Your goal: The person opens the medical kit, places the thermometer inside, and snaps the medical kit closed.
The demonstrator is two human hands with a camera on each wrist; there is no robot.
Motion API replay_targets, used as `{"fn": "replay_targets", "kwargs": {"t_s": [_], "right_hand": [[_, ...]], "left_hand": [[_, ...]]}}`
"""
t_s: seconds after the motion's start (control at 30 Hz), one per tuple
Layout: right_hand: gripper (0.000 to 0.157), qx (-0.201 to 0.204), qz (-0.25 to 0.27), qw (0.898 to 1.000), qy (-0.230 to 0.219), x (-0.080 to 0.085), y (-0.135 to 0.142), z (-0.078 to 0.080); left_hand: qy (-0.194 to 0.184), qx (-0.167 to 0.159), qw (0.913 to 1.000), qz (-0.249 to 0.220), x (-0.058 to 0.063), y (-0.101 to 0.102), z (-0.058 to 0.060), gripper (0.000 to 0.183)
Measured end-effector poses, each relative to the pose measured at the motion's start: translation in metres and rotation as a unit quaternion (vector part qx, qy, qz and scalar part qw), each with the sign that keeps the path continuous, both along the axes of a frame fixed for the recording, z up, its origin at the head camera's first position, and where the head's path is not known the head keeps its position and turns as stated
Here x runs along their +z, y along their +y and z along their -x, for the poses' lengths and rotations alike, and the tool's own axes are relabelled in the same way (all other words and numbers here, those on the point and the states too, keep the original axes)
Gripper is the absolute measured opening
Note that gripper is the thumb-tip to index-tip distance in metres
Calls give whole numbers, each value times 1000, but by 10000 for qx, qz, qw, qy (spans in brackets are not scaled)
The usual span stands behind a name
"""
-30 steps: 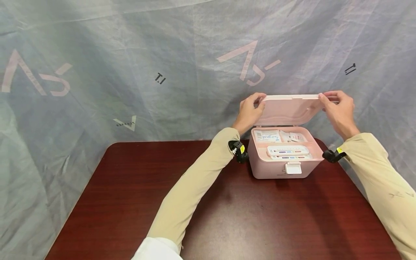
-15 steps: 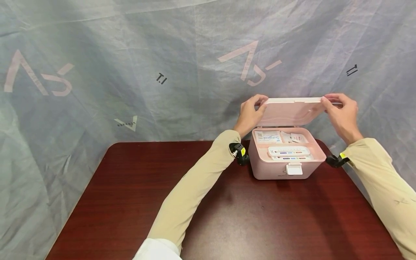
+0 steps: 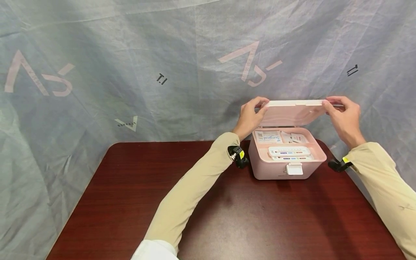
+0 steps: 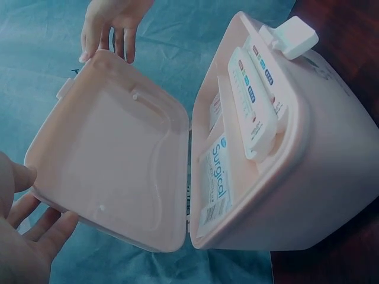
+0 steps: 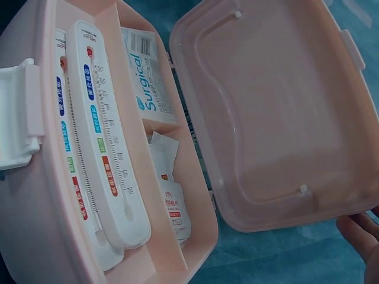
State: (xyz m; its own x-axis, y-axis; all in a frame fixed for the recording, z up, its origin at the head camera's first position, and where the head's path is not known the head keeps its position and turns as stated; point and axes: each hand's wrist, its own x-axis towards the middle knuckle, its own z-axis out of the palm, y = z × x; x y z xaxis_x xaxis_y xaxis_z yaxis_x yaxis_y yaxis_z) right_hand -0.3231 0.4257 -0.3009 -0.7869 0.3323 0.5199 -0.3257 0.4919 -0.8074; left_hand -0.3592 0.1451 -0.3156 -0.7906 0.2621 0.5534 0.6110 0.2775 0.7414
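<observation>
A pink first-aid box (image 3: 282,171) stands at the table's back right with its hinged lid (image 3: 292,115) raised. My left hand (image 3: 249,117) pinches the lid's left front corner between thumb and fingers. At the opposite corner my right hand (image 3: 346,119) grips the lid the same way. Two white thermometers (image 5: 106,136) lie overlapping in the long front compartment. Behind the divider, a packet marked "Surgical" (image 5: 145,77) fills one compartment, and small white sachets (image 5: 172,201) sit in the other. A white latch (image 3: 294,168) sticks out from the box's front.
The dark red-brown table (image 3: 146,187) extends left and forward of the box. Close behind it hangs a grey-blue printed cloth (image 3: 182,90). Wrist cameras are strapped over both sleeves, near the box's sides.
Both hands have lowered the lid's front edge a little, so it leans further forward over the box. Box and contents look unmoved.
</observation>
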Motion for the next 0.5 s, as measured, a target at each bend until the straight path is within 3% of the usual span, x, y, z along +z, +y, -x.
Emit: {"fn": "replay_targets", "kwargs": {"t_s": [0.23,0.5], "right_hand": [[33,-6,-127,9999,31,-3,2,-2],[30,-36,-191,9997,-152,-5,3,-7]], "left_hand": [[61,26,10000,61,-1,-1,-2,24],[17,-22,10000,35,-2,-3,-5,23]]}}
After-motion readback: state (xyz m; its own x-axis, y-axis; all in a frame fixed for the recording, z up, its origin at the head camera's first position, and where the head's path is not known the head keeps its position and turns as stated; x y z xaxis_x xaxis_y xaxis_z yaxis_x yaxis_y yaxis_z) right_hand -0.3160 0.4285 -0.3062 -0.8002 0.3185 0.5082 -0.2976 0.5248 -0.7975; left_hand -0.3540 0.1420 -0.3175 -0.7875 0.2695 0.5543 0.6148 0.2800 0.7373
